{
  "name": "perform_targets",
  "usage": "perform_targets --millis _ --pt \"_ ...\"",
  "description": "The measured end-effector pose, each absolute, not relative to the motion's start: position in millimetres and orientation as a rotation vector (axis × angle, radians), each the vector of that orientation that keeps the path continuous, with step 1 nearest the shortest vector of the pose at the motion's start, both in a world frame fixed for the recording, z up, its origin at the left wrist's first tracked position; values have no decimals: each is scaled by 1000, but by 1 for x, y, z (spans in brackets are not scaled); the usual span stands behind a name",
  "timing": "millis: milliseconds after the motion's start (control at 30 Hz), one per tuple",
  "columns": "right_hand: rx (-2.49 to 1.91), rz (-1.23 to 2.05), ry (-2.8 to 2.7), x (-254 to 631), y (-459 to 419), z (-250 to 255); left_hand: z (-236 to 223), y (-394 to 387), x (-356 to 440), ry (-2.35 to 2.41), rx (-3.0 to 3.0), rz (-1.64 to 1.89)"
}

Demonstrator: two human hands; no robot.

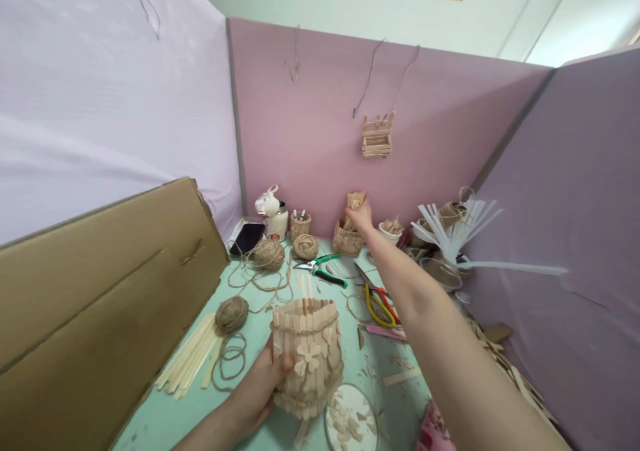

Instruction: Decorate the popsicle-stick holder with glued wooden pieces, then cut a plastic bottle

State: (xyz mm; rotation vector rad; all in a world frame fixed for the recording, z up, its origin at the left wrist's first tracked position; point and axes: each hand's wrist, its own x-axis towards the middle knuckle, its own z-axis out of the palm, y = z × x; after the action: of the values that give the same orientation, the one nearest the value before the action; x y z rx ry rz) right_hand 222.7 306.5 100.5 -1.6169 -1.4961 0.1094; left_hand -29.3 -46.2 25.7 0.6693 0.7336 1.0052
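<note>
My left hand point(260, 390) grips a round craft-stick basket point(309, 354) with a wooden flower on its side, held upright near the table's front. My right hand point(359, 215) is stretched to the back of the table. Its fingers are closed on a bunch of craft sticks point(355, 201), just above a small twine-wrapped basket point(347, 240) by the pink partition.
On the green table lie twine balls point(269, 253) point(232, 314), green-handled cutters point(323, 269), yellow and red pliers point(380, 302), long sticks point(190, 356), a phone point(247, 238) and a round dish of wood chips point(351, 419). A cardboard sheet point(100, 284) leans at left. White strips point(460, 228) fan out at right.
</note>
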Motion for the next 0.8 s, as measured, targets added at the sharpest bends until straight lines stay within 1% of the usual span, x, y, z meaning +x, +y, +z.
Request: perform_targets --millis 267,800 --pt "-1444 136 -1429 225 307 87 26 -46 -30 715 652 1028" --pt "-1433 212 -1355 226 291 84 31 -47 -30 770 659 1004"
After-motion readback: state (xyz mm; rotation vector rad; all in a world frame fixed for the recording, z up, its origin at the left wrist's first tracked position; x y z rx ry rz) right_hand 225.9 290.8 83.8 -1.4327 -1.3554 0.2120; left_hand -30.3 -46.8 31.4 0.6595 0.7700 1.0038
